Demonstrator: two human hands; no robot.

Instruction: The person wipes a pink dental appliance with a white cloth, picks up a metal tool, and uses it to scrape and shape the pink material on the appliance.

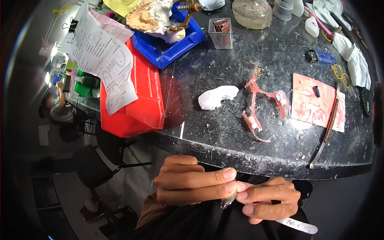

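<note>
Close to the bench's front edge, my two hands meet at their fingertips. My left hand [192, 182] is closed, its thumb and fingers pinching a small silvery-grey piece [228, 201] that pokes out below them; its kind is not clear. My right hand [272, 200] is closed around a scalpel [298, 226], whose flat metal handle sticks out to the lower right. The scalpel's front end is hidden by the fingers. Beyond my hands lie a white plaster piece [217, 97] and a branched pink wax or acrylic piece [256, 96] with whitish bits at its ends.
On the right, a wax knife [329, 126] rests across a pink wax sheet [314, 106], near a blue lighter [321, 57] and yellow-handled scissors [341, 76]. At left stand a red bin [148, 96] under a paper form [106, 60], and a blue tray [170, 56] with plaster models.
</note>
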